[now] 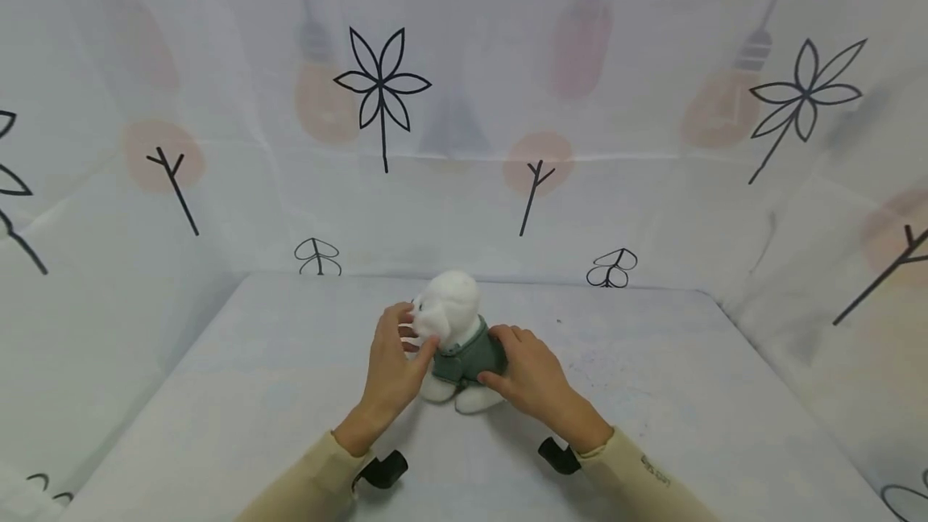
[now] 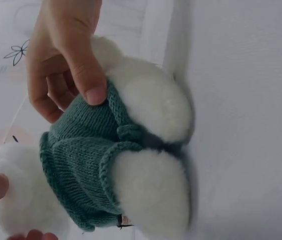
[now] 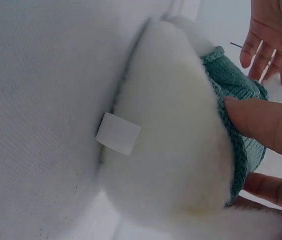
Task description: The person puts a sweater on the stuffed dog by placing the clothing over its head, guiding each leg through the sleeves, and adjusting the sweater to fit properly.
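A white plush toy (image 1: 451, 303) in a green knitted sweater (image 1: 474, 357) sits upright on the white table. My left hand (image 1: 395, 357) cups the face side of its head, thumb low near the chin and fingers at the far side. In the left wrist view, the thumb and fingertips lie against the white head (image 2: 26, 195). My right hand (image 1: 532, 369) grips the sweater at the toy's body, thumb on its lower edge and fingers around the other side, as the right wrist view shows. The fluffy bottom carries a white tag (image 3: 119, 133).
A white table surface (image 1: 652, 409) extends around the toy. Pale cloth walls (image 1: 464, 208) with flower and twig drawings rise behind and at both sides. Black wrist devices (image 1: 386, 470) are worn under both beige sleeves (image 1: 312, 478).
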Demonstrator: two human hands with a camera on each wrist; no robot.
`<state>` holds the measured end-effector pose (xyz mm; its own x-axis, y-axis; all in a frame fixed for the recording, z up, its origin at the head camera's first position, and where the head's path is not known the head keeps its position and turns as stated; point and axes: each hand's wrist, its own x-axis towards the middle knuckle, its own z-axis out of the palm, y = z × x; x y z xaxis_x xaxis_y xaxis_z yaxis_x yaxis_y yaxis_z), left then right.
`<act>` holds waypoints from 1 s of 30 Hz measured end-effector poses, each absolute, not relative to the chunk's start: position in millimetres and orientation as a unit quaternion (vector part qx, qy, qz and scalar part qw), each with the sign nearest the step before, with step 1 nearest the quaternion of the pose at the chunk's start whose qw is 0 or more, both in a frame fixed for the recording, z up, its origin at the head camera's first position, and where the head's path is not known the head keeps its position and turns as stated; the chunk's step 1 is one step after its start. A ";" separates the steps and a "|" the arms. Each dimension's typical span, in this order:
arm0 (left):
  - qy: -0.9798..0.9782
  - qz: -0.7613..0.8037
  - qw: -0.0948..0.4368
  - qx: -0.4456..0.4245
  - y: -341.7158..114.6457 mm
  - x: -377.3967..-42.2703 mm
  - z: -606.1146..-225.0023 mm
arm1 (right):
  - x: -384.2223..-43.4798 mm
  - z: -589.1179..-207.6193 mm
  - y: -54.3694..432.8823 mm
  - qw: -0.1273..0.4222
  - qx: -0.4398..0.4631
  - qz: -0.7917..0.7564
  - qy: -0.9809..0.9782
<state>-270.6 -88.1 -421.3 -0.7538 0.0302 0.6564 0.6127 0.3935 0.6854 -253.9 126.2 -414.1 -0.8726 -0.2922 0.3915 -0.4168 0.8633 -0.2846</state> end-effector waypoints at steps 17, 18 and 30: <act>-0.774 -0.460 0.324 -0.291 -75.0 -253.6 -417.5 | -276.0 -416.7 163.7 0.203 0.282 0.191 -0.918; -0.771 -0.460 0.334 -0.288 -76.1 -254.8 -417.4 | -274.2 -415.2 163.0 0.206 0.282 0.198 -0.916; -0.810 -0.498 0.221 -0.216 -98.2 -287.7 -395.9 | -250.5 -391.2 117.8 0.190 0.231 0.344 -0.890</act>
